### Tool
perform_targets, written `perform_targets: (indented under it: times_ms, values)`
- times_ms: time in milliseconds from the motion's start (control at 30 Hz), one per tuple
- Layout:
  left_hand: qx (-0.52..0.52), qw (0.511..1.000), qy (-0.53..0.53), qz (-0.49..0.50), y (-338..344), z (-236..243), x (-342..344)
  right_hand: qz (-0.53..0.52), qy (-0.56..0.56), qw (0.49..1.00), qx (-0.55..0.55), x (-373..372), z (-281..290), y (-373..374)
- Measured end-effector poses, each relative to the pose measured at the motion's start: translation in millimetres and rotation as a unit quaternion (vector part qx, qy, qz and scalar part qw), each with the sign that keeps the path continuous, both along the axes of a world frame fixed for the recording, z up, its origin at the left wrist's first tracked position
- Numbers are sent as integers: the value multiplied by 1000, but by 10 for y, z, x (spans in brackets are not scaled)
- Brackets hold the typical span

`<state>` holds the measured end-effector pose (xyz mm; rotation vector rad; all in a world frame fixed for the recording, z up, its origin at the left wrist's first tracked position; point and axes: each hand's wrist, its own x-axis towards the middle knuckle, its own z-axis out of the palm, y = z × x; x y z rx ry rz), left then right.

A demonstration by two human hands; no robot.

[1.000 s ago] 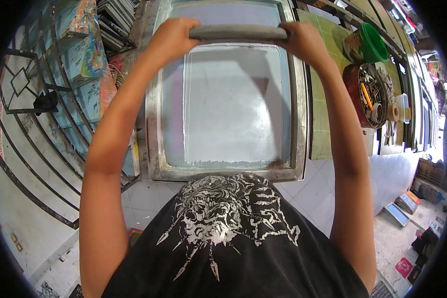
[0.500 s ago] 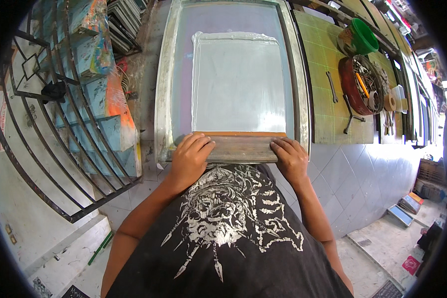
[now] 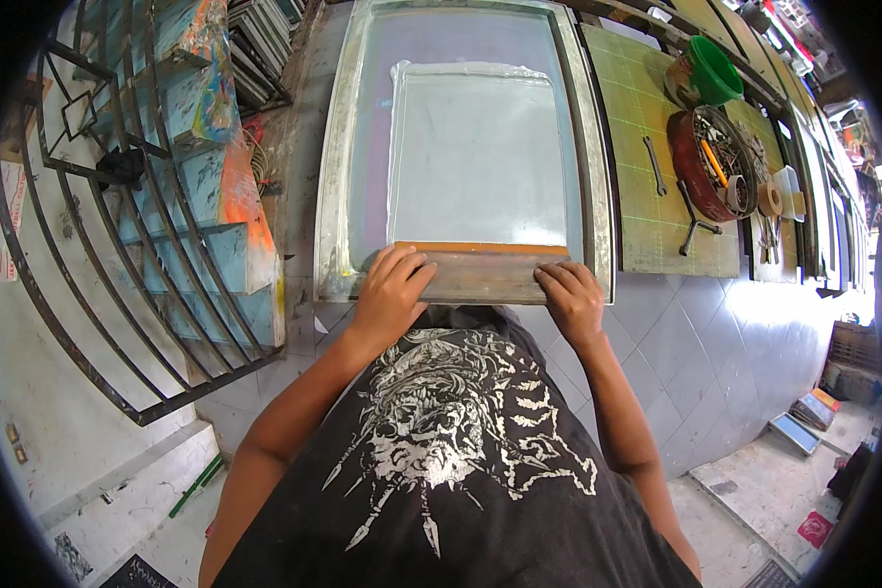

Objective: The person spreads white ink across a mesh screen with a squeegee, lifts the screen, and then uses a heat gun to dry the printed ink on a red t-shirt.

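A framed printing screen (image 3: 588, 137) lies in front of me, with a pale grey, glossy rectangle of ink (image 3: 475, 157) on its mesh. At the screen's near end lies a wide squeegee (image 3: 478, 276) with an orange blade edge facing away from me and a greyish handle toward my shirt. My left hand (image 3: 392, 296) grips the squeegee's left end, fingertips curled over it. My right hand (image 3: 573, 299) grips the right end the same way.
Left, a black metal grille (image 3: 78, 294) fronts paint-smeared light blue shelves (image 3: 230, 255). Right, a green gridded board (image 3: 627, 235) bears a green bucket (image 3: 710, 69), a red tub of tools (image 3: 696, 176), wrenches (image 3: 654, 164) and tape rolls (image 3: 769, 196). Stacked frames (image 3: 260, 49) stand behind the shelves.
My hands and the squeegee have come from the screen's far end down to its near end, mostly by half a second ago. Since then they have shifted only slightly away from me.
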<state>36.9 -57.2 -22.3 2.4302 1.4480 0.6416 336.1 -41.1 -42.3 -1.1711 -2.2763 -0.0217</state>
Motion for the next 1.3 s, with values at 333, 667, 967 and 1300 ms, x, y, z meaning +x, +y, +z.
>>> perform_targets:
  times_ms: [333,667,967,1300]
  values:
    - [-17,1000,8,-6,-78,-76,31,8,22,997,-72,65,-26,-45]
    - [-18,1000,7,-16,40,-78,3,8,35,992,-121,69,17,-39]
    - [-41,999,-6,-4,12,-8,-10,8,59,986,-156,82,139,-71]
    - [-233,847,-243,411,95,-687,-1202,-362,301,806,-358,731,-251,43]
